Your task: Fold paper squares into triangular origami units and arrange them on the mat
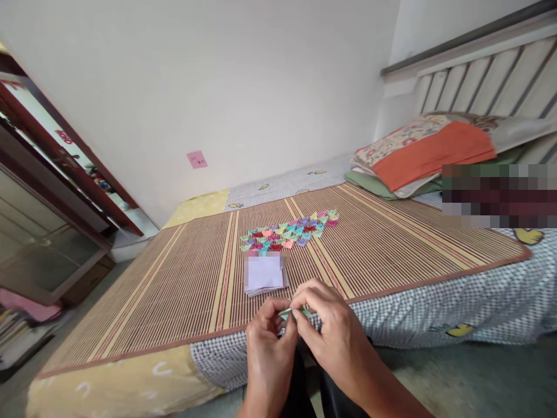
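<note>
Both hands meet at the bed's near edge around a small piece of green folded paper (285, 314). My left hand (270, 337) pinches its left side between thumb and fingers. On the other side, my right hand (328, 328) grips it with thumb and forefinger close to the left fingertips. Fingers cover much of the paper, so its full shape is hidden. Just beyond the hands lies a stack of pale square paper (263, 273). Behind the stack, several small folded paper pieces (289, 233) in many colours stand in slanting rows.
A striped mat (183, 278) covers the bed over a checked sheet (418, 310). Pillows with an orange cloth (439, 154) lie at the right, before a pale headboard (491, 78). A pink paper (197, 159) is on the wall; a glass-fronted cabinet (39, 249) stands left.
</note>
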`<action>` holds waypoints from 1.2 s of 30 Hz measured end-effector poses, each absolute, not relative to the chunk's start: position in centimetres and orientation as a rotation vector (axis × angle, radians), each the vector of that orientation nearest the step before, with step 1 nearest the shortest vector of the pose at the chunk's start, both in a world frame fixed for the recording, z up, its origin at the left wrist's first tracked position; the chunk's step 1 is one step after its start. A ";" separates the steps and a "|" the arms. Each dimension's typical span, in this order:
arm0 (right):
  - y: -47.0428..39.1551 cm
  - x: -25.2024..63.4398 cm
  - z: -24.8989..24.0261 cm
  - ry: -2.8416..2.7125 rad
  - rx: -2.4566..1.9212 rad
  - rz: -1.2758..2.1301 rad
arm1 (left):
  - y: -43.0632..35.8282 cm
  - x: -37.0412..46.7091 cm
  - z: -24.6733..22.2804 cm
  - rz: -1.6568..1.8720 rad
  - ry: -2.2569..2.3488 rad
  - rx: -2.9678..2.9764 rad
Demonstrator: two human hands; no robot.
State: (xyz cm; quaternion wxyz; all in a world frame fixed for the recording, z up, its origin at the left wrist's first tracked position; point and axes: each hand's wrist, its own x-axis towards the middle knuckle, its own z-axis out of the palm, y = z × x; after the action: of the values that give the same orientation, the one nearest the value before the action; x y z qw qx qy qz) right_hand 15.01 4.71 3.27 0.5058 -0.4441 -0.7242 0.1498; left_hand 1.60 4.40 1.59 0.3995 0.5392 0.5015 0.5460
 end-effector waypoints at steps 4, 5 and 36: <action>4.5 15.0 3.3 -1.771 -1.074 0.323 | 3.9 1.3 2.6 1.330 1.223 1.389; 4.5 15.0 3.2 -1.775 -1.070 0.311 | 3.8 1.2 2.9 1.310 1.199 1.386; 4.2 14.8 2.7 -1.776 -1.042 0.281 | 3.3 1.0 3.6 1.311 1.172 1.453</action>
State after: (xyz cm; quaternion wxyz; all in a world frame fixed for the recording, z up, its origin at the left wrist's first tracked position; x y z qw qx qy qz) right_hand 14.80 4.20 2.74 0.5069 -0.4322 -0.7366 0.1167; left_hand 1.00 3.34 3.56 0.4169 0.5789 0.4670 0.5225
